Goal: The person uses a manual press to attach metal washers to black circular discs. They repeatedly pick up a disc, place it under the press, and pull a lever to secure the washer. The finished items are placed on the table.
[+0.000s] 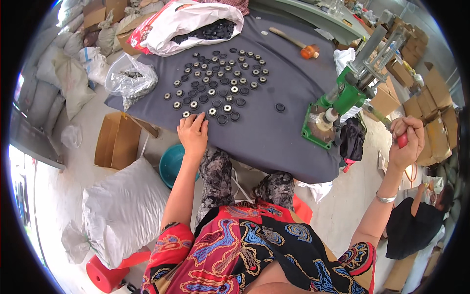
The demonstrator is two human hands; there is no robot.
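Trouble looks most likely at the green hand press [342, 100], which stands at the right edge of the grey cloth-covered table [289, 132] with its base close to the overhang. The right hand [407, 142] is clenched around the red knob of the lever [402, 140], well out to the side of the press, so a hard pull could rock the press or drag it and the cloth toward the edge. Whether a part sits under the ram cannot be told; a misaligned part there would probably be crushed crooked.

Risk on the other side comes from the left hand [193, 133]. It lies palm down at the near edge of the table, fingers [198, 119] stretched forward and loosely released, grasping nothing that shows. Its fingertips touch or nearly touch the nearest of the small round parts [220, 83], black rings and silver-centred caps laid out in loose rows across the cloth. A careless sweep of that hand could scatter the rows or push pieces off the near edge onto the floor.

The rows begin just ahead of the fingertips and run away from the person toward a white bag of black rings [196, 24]. One lone black ring [280, 107] lies apart, between the rows and the press. A hammer [293, 43] rests at the far side, well clear of both hands.
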